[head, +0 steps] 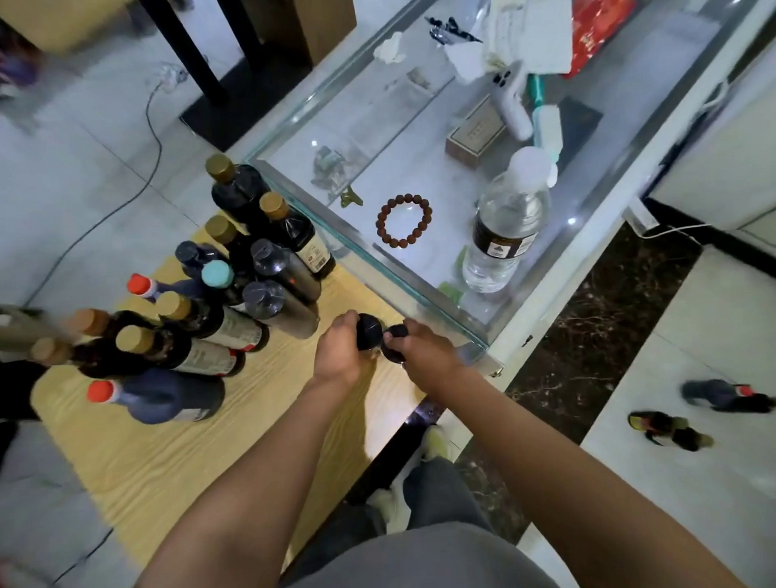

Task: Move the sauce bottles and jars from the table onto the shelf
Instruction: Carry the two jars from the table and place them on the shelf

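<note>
Left hand (340,349) around round dark cap (370,332)

Both bare forearms stretched forward from six o'clock toward the frame's middle, converging. Left hand (339,350) at eleven o'clock of the right, back upward, fingers curled round a dark cap. Right hand (420,351) just beside it, fingers pinching a second dark cap.

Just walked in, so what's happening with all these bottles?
A person stands at a wooden table crowded with dark sauce bottles. The left hand and the right hand each grip a black-capped bottle at the table's edge, beside a glass counter. Two bottles already sit on a white surface on the right.
</note>
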`<state>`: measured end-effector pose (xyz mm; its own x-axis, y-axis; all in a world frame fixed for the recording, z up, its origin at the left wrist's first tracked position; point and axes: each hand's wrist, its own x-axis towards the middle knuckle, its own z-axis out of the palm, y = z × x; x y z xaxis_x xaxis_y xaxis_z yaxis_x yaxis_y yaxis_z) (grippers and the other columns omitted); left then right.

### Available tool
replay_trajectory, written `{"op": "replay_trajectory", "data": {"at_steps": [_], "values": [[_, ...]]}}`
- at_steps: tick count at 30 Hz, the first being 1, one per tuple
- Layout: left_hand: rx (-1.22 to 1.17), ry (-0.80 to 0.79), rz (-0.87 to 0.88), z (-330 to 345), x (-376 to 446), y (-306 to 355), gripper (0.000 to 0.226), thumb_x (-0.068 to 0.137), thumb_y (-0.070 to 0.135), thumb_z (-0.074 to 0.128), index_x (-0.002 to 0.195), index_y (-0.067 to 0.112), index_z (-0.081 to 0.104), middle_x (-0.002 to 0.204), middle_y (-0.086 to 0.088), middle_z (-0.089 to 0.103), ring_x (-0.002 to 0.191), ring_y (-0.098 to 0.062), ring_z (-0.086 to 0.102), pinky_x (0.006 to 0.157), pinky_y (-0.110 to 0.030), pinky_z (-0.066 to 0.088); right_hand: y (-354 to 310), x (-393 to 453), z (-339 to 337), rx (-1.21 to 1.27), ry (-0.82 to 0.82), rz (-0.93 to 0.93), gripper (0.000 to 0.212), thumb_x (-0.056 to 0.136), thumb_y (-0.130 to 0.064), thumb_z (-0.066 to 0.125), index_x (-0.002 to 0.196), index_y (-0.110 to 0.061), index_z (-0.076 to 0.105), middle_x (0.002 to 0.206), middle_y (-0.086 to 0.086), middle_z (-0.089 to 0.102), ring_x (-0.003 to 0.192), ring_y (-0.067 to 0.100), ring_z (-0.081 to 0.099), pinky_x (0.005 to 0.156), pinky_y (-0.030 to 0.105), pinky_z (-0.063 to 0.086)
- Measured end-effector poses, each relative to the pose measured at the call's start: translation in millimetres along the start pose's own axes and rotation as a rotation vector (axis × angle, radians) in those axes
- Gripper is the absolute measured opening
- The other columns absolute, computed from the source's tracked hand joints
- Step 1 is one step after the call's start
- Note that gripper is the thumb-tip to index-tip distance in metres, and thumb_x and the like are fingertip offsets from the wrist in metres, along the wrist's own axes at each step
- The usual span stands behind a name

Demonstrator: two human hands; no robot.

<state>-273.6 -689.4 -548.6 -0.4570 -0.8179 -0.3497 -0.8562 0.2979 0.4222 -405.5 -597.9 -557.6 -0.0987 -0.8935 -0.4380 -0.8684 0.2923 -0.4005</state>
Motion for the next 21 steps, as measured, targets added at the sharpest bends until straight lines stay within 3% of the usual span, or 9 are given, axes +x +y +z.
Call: {"op": "replay_trajectory", "data": {"at_steps": [6, 10, 13, 17, 21], "values": [[0.028, -0.021, 0.066, 12.2, -48.8, -22.1, 0.040, 0.072, 0.021, 0.078, 0.098, 0.012, 0.049, 0.103, -0.010, 0.060, 0.090, -0.032, 0.060, 0.073, -0.036, 0.045, -24.8, -39.6, 15.8, 0.028, -0.002, 0.134, 0.043, 0.099, -0.024, 0.050, 0.141, -0.030, 0.048, 0.129, 0.010, 0.046, 0.112, 0.035, 0.055, 0.085, 0.039, 0.048], [-0.079, -0.001, 0.111, 26.1, -83.6, -44.2, 0.034, 0.074, 0.022, 0.076, 0.094, 0.013, 0.050, 0.097, -0.007, 0.056, 0.085, -0.029, 0.059, 0.067, -0.036, 0.044, -43.7, -71.9, 43.8, 0.057, 0.045, 0.204, 0.050, 0.093, -0.020, 0.057, 0.142, -0.029, 0.048, 0.126, 0.010, 0.049, 0.107, 0.036, 0.056, 0.080, 0.039, 0.049], [-0.201, -0.008, 0.116, 38.6, -100.0, -63.2, 0.041, 0.067, 0.028, 0.081, 0.097, 0.018, 0.056, 0.099, -0.001, 0.057, 0.090, -0.022, 0.058, 0.067, -0.033, 0.043, -54.8, -94.7, 59.8, 0.171, 0.107, 0.285, 0.053, 0.092, -0.030, 0.062, 0.142, -0.030, 0.048, 0.131, 0.008, 0.051, 0.112, 0.034, 0.056, 0.087, 0.039, 0.050], [-0.395, -0.056, 0.115, 49.8, -127.8, -71.7, 0.051, 0.062, 0.033, 0.086, 0.103, 0.023, 0.056, 0.103, 0.005, 0.059, 0.097, -0.015, 0.058, 0.078, -0.033, 0.050, -67.9, -132.1, 79.4, 0.393, 0.297, 0.436, 0.060, 0.082, -0.035, 0.073, 0.138, -0.025, 0.055, 0.129, 0.007, 0.056, 0.115, 0.028, 0.057, 0.094, 0.036, 0.049], [-0.506, -0.089, 0.160, 41.6, -154.8, -50.9, 0.055, 0.055, 0.023, 0.090, 0.097, 0.017, 0.055, 0.098, 0.002, 0.059, 0.088, -0.012, 0.058, 0.069, -0.027, 0.050, -80.4, -180.6, 83.8, 0.617, 0.531, 0.572, 0.061, 0.072, -0.032, 0.081, 0.127, -0.019, 0.060, 0.116, 0.004, 0.063, 0.108, 0.022, 0.060, 0.087, 0.033, 0.050]]}}
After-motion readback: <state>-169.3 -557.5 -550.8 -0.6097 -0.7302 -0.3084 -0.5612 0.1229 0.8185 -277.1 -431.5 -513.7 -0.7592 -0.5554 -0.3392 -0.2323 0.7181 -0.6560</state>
